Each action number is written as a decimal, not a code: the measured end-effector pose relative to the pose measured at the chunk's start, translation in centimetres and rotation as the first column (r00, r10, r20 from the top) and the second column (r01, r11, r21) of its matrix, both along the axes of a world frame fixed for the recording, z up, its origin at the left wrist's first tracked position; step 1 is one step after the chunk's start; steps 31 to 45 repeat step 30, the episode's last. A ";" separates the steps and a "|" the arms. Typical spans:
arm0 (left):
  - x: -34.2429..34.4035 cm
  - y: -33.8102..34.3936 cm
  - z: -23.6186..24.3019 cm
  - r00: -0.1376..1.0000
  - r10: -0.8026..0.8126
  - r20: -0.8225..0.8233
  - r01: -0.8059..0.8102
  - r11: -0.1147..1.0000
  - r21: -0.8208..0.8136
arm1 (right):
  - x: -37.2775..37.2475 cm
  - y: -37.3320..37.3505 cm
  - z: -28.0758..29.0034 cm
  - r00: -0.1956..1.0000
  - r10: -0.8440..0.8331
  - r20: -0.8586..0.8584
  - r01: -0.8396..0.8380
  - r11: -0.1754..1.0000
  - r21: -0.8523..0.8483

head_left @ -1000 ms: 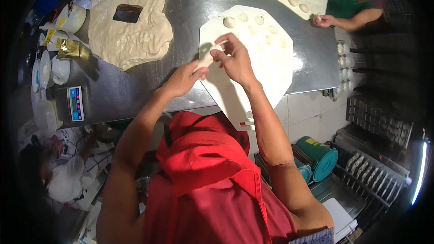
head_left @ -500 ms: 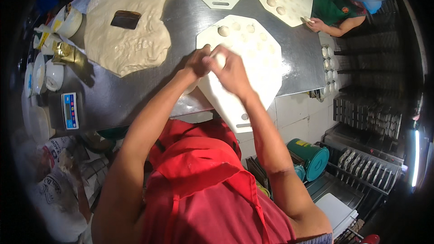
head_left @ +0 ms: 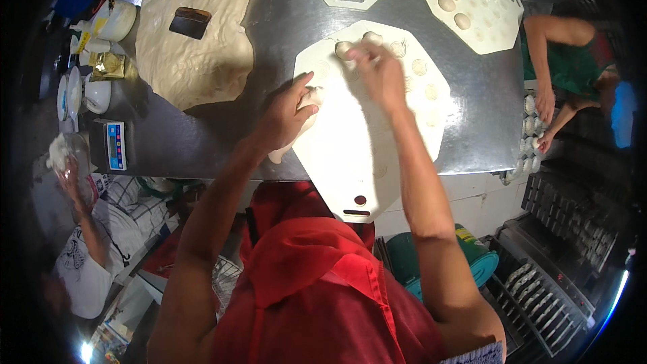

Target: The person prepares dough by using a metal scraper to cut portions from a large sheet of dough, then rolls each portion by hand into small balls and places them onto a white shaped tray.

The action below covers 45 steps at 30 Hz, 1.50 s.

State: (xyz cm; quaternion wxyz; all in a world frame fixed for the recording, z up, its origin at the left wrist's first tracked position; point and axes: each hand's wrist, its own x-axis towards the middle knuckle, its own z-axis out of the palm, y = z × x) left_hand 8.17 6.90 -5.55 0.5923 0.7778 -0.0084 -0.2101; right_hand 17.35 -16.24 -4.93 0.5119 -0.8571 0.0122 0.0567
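Note:
My left hand [head_left: 286, 118] is wrapped round a soft lump of dough [head_left: 310, 99]. Pale dough also shows under the wrist, beside the left edge of the white board [head_left: 323, 182]. Over the upper part of this many-sided board is my right hand [head_left: 383, 77], its fingers slightly bent and apart, a little blurred. A round dough ball [head_left: 344, 50] lies at its fingertips, and a second dough ball [head_left: 371, 38] sits just beyond. Round marks cover the board's right side.
A big dough sheet [head_left: 195, 74] with a dark scraper [head_left: 190, 22] on it lies at the left. Tubs, bowls [head_left: 98, 94] and a small scale [head_left: 115, 146] line that side. Other boards with dough balls [head_left: 446, 3] stand beyond. Co-workers are at right and lower left.
My right hand has moved from beside the left hand up over the board. A second dough ball now sits there. The right-hand co-worker has shifted from the board toward filled trays.

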 end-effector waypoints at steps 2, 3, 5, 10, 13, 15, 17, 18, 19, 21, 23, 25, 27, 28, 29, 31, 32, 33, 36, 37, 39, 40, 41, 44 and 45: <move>-0.2 -0.7 0.5 0.993 0.106 0.057 -0.097 0.986 -0.132 | -4.8 2.2 1.5 0.974 0.202 -0.103 -0.188 0.973 0.133; -0.4 -0.3 0.6 0.993 0.093 0.066 -0.083 0.986 -0.144 | -6.2 3.3 2.9 0.960 0.265 -0.087 -0.251 0.957 0.148; -0.8 0.9 0.3 0.999 -0.031 0.017 0.030 0.997 0.071 | -6.8 4.1 4.0 0.967 0.241 -0.084 -0.216 0.948 0.234; -1.8 1.1 2.9 0.921 -0.386 -0.052 0.384 0.878 0.284 | -9.9 4.8 5.9 0.945 0.167 -0.283 -0.222 0.960 -0.173; -2.5 -0.4 5.9 0.923 -0.301 0.239 0.217 0.921 0.323 | -11.4 5.6 6.7 0.997 0.063 -0.042 -0.066 0.995 -0.078; -1.8 -1.6 6.0 0.894 -0.384 0.230 0.278 0.879 0.389 | -10.9 5.5 8.5 0.997 -0.066 -0.050 0.065 0.998 -0.014; -1.0 -2.1 4.0 0.855 -0.471 0.217 0.308 0.798 0.518 | -11.2 6.5 10.2 0.995 -0.081 -0.058 0.075 0.993 -0.090; -0.1 -1.3 0.4 0.861 -0.455 0.227 0.288 0.804 0.520 | -11.2 7.6 10.7 0.995 -0.074 -0.066 0.063 0.986 -0.156; 1.3 -0.1 -3.7 0.838 -0.402 0.369 0.334 0.913 0.234 | -12.1 8.0 8.8 0.986 0.065 0.154 -0.087 0.986 0.140; 1.6 -0.3 -5.0 0.857 -0.320 0.404 0.296 0.947 0.121 | -12.7 9.2 9.8 0.975 0.184 0.124 -0.203 0.966 0.161; 2.2 -2.5 -1.7 0.935 -0.274 0.227 0.228 0.951 0.207 | -10.3 5.5 7.9 0.995 0.055 0.081 -0.055 0.998 -0.003; 2.2 -4.4 3.2 0.967 -0.252 0.034 0.225 0.912 0.343 | -6.4 -2.4 2.0 0.987 -0.084 0.138 0.109 0.977 -0.183; 2.0 -3.6 1.3 0.972 -0.221 0.084 0.183 0.928 0.325 | -2.7 -6.6 -0.8 0.975 -0.103 0.198 0.152 0.956 -0.252; 2.0 -3.2 0.9 0.970 -0.204 0.129 0.160 0.944 0.288 | -1.1 -7.1 -0.7 0.982 -0.128 0.142 0.161 0.953 -0.256; 1.8 -2.8 0.5 0.984 -0.173 0.048 0.156 0.955 0.254 | 0.5 -7.2 -0.9 0.985 -0.154 0.082 0.166 0.972 -0.164; 1.6 -2.4 0.3 0.978 -0.204 0.044 0.187 0.951 0.247 | 2.1 -7.7 -1.6 0.993 -0.113 0.022 0.115 0.965 -0.234; 1.6 -2.4 0.3 0.978 -0.204 0.044 0.187 0.951 0.247 | 2.1 -7.7 -1.6 0.993 -0.113 0.022 0.115 0.965 -0.234; 1.6 -2.4 0.3 0.978 -0.204 0.044 0.187 0.951 0.247 | 2.1 -7.7 -1.6 0.993 -0.113 0.022 0.115 0.965 -0.234; 1.6 -2.4 0.3 0.978 -0.204 0.044 0.187 0.951 0.247 | 2.1 -7.7 -1.6 0.993 -0.113 0.022 0.115 0.965 -0.234; 1.6 -2.4 0.3 0.978 -0.204 0.044 0.187 0.951 0.247 | 2.1 -7.7 -1.6 0.993 -0.113 0.022 0.115 0.965 -0.234; 1.6 -2.4 0.3 0.978 -0.204 0.044 0.187 0.951 0.247 | 2.1 -7.7 -1.6 0.993 -0.113 0.022 0.115 0.965 -0.234; 1.6 -2.4 0.3 0.978 -0.204 0.044 0.187 0.951 0.247 | 2.1 -7.7 -1.6 0.993 -0.113 0.022 0.115 0.965 -0.234; 1.6 -2.4 0.3 0.978 -0.204 0.044 0.187 0.951 0.247 | 2.1 -7.7 -1.6 0.993 -0.113 0.022 0.115 0.965 -0.234; 1.6 -2.4 0.3 0.978 -0.204 0.044 0.187 0.951 0.247 | 2.1 -7.7 -1.6 0.993 -0.113 0.022 0.115 0.965 -0.234; 1.6 -2.4 0.3 0.978 -0.204 0.044 0.187 0.951 0.247 | 2.1 -7.7 -1.6 0.993 -0.113 0.022 0.115 0.965 -0.234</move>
